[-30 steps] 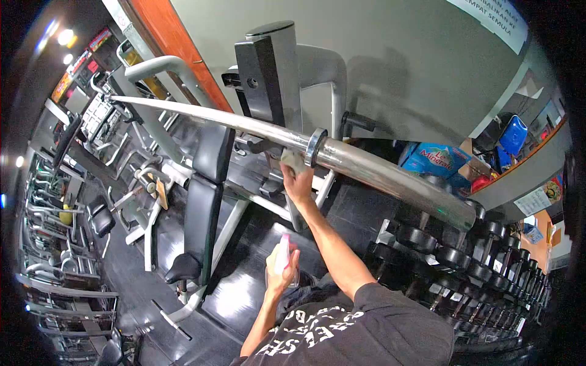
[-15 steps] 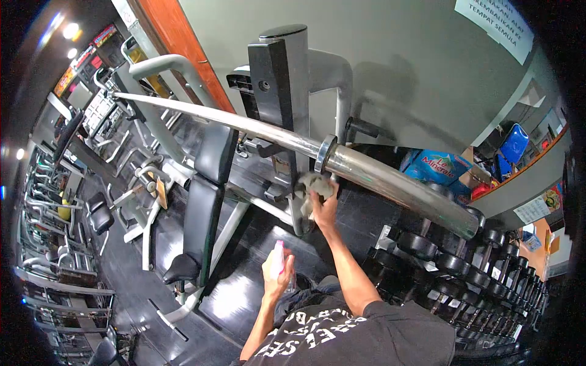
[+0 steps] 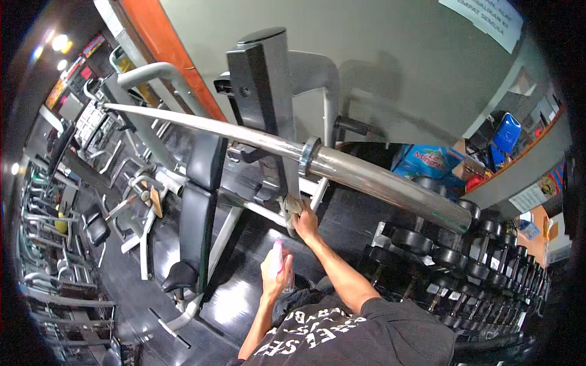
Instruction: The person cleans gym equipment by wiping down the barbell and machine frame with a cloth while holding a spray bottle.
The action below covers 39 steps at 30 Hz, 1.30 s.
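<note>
My right hand [image 3: 306,223] is closed on a crumpled greyish cloth [image 3: 294,205], which touches the lower part of the bench rack's grey upright post [image 3: 288,177]. Lower down and to the left, my left hand [image 3: 273,273] grips a spray bottle [image 3: 279,259] with a pink and white head; most of its body is hidden by the fingers and my clothes. Above both hands a shiny steel barbell [image 3: 366,177] lies across the rack, its thick sleeve pointing to the lower right. Left of my hands stands the black padded bench [image 3: 198,207].
Racks of black dumbbells [image 3: 452,259] stand close on my right. A blue Le Minerale pack [image 3: 425,163] sits behind the bar by the wall. Other gym machines [image 3: 61,238] fill the left side. A wooden-edged counter [image 3: 519,168] curves along the right.
My right hand has moved down with the cloth, from just under the bar's collar to lower on the post. The view has shifted slightly; my left hand still holds the bottle.
</note>
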Each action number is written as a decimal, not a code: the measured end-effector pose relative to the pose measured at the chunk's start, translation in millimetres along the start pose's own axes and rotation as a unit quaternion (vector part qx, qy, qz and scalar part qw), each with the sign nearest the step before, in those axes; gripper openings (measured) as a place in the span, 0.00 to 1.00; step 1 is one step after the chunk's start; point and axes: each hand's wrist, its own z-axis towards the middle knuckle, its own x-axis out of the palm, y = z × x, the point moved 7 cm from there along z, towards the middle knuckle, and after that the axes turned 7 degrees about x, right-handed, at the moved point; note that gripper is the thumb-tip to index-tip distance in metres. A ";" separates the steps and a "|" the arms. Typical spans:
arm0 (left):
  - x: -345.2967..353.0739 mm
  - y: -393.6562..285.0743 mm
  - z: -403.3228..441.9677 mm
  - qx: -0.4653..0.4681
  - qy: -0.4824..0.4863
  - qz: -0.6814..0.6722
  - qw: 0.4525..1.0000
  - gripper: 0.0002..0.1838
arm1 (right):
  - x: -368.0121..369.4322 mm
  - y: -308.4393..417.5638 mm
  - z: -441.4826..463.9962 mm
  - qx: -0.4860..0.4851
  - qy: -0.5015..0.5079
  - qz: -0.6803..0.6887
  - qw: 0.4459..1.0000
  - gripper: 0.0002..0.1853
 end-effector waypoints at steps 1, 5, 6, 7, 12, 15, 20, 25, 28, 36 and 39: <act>1.1 -6.3 2.1 0.033 0.001 0.031 0.999 0.09 | 9.9 -30.9 -1.2 0.082 0.049 -0.023 0.995 0.18; 4.9 -7.8 3.9 -0.026 0.008 -0.015 1.000 0.09 | -42.9 -6.7 65.7 -0.009 -0.116 0.143 0.983 0.15; 5.1 -6.1 2.6 -0.028 0.008 -0.015 0.999 0.09 | -57.6 9.8 83.8 -0.103 -0.203 0.166 0.959 0.16; 4.7 -5.0 2.5 -0.015 0.005 -0.016 1.000 0.09 | -48.1 7.6 104.9 -0.070 -0.137 0.154 0.976 0.18; 0.2 4.1 -1.7 -0.014 -0.013 -0.009 1.000 0.09 | -25.9 57.8 142.7 -0.135 0.012 -0.367 0.920 0.23; -5.6 5.2 -0.5 -0.012 -0.025 -0.002 1.000 0.08 | -2.5 32.6 130.9 -0.166 -0.118 -0.232 0.951 0.23; -14.1 5.1 -6.3 0.014 -0.055 0.037 0.998 0.08 | 30.9 -60.6 131.7 0.147 0.040 0.206 0.967 0.24; -16.1 19.9 -12.9 0.026 -0.067 0.053 0.996 0.10 | -21.6 -12.1 189.0 0.146 0.000 0.325 0.934 0.24; -18.4 16.7 -15.1 0.011 -0.066 0.059 0.996 0.10 | -45.6 36.9 226.6 0.087 0.000 0.312 0.946 0.24; -30.5 8.6 -29.2 -0.059 -0.063 0.036 0.996 0.17 | 25.3 -48.5 168.3 0.199 0.108 0.315 0.922 0.24; -33.6 22.2 -31.7 -0.006 -0.077 0.069 0.995 0.15 | 72.6 -111.9 103.2 0.274 0.180 0.329 0.886 0.25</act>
